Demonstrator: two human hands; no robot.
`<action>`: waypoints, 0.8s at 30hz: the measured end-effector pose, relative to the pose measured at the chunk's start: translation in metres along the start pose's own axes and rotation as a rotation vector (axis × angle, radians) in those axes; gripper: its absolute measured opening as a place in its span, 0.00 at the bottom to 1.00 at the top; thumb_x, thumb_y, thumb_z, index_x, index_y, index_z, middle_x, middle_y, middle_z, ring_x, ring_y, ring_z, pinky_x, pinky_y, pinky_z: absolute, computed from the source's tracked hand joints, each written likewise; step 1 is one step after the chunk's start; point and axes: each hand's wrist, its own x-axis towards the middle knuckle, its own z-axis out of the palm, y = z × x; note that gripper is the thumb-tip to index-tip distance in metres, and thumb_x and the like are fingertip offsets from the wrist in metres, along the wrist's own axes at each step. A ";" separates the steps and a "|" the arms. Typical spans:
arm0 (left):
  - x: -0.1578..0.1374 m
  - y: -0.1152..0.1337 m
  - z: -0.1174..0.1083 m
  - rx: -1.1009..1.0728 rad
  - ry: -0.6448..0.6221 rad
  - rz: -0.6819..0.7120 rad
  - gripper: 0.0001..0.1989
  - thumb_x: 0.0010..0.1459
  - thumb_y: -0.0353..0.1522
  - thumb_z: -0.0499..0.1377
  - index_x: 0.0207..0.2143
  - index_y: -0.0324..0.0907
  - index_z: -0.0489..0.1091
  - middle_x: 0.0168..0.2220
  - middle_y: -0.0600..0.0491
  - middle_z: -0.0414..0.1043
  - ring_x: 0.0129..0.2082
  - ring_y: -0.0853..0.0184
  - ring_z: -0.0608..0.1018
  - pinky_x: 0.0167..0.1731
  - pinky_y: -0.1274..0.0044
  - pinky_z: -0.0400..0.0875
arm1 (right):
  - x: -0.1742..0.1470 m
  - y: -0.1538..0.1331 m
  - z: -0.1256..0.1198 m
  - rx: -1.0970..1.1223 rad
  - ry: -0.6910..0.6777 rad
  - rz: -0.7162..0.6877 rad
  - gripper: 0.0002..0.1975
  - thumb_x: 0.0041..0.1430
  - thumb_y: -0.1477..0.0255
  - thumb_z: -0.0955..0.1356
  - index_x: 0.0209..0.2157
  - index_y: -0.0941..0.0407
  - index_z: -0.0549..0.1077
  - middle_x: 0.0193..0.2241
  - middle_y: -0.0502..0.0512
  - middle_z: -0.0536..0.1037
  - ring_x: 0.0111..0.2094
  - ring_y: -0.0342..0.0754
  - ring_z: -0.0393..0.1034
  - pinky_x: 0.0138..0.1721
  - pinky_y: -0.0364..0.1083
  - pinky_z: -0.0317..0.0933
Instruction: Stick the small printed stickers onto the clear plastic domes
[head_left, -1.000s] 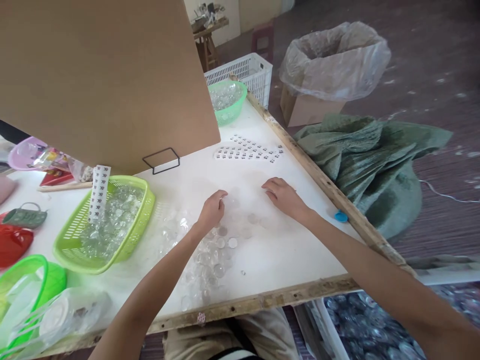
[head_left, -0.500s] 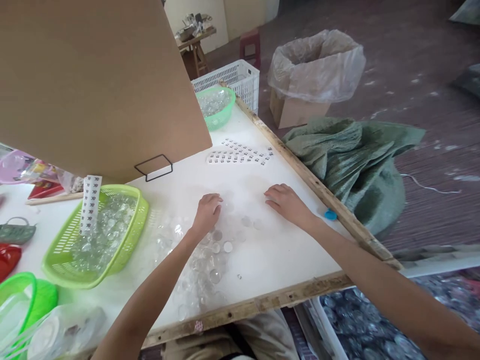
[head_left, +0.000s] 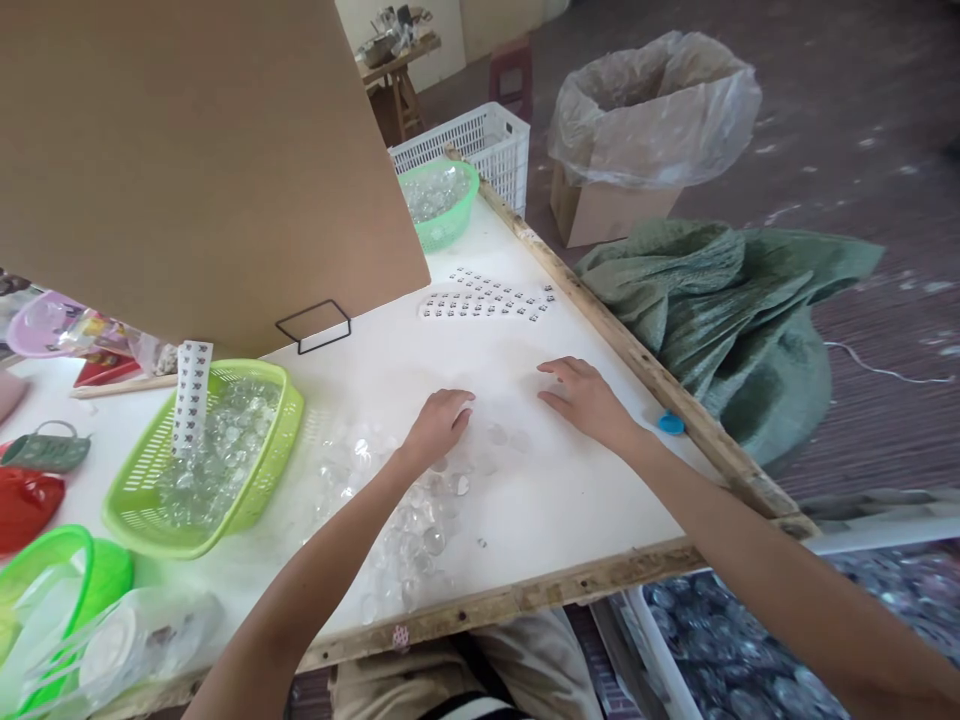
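Note:
Over the white tabletop, my left hand is just above the far end of a spread of clear round plastic pieces. Its thumb stands apart from the bent fingers, and nothing shows between them. To its right, my right hand hovers with thumb and fingers apart, also holding nothing that I can see. A few faint clear discs lie between the two hands. Beyond them, sheets of small printed stickers lie flat. A blue cap sits right of my right hand.
A yellow-green basket of clear pieces, with a sticker strip over it, stands left. A large cardboard sheet rises behind. A mint basket is at the far corner. A wooden edge borders the table.
My left hand has moved right, towards my right hand. My right hand's thumb and fingers are a little further apart. The whole view has shifted slightly.

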 end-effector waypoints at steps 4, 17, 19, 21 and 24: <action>0.002 0.003 0.002 -0.038 0.046 -0.065 0.13 0.66 0.26 0.51 0.49 0.42 0.71 0.46 0.49 0.78 0.45 0.62 0.78 0.47 0.70 0.74 | -0.002 -0.018 -0.004 -0.060 0.023 -0.038 0.13 0.63 0.71 0.64 0.48 0.56 0.72 0.47 0.63 0.75 0.47 0.60 0.68 0.47 0.58 0.61; -0.005 0.020 -0.002 -0.051 0.017 0.009 0.13 0.64 0.24 0.54 0.49 0.42 0.71 0.47 0.48 0.75 0.49 0.60 0.75 0.51 0.67 0.71 | -0.005 -0.040 0.015 -0.089 -0.181 -0.273 0.12 0.67 0.73 0.61 0.45 0.56 0.75 0.44 0.62 0.79 0.44 0.58 0.70 0.45 0.55 0.59; -0.017 0.025 -0.006 -0.017 -0.049 0.088 0.13 0.64 0.27 0.55 0.50 0.44 0.70 0.48 0.48 0.75 0.50 0.59 0.74 0.51 0.66 0.70 | -0.005 -0.038 0.014 -0.088 -0.169 -0.241 0.12 0.67 0.73 0.62 0.46 0.57 0.74 0.44 0.62 0.79 0.45 0.58 0.70 0.45 0.55 0.59; -0.026 0.029 -0.008 0.033 -0.128 0.158 0.12 0.64 0.28 0.56 0.50 0.44 0.70 0.48 0.48 0.75 0.50 0.57 0.74 0.50 0.64 0.70 | -0.006 -0.039 0.012 -0.093 -0.149 -0.203 0.12 0.66 0.73 0.63 0.47 0.56 0.74 0.46 0.63 0.78 0.47 0.59 0.70 0.45 0.56 0.59; -0.036 0.032 -0.005 0.075 -0.175 0.189 0.10 0.64 0.26 0.56 0.47 0.43 0.71 0.45 0.48 0.75 0.48 0.57 0.74 0.48 0.65 0.71 | -0.015 -0.046 0.006 -0.111 -0.121 -0.188 0.11 0.65 0.72 0.64 0.47 0.56 0.74 0.52 0.63 0.74 0.49 0.59 0.68 0.46 0.56 0.59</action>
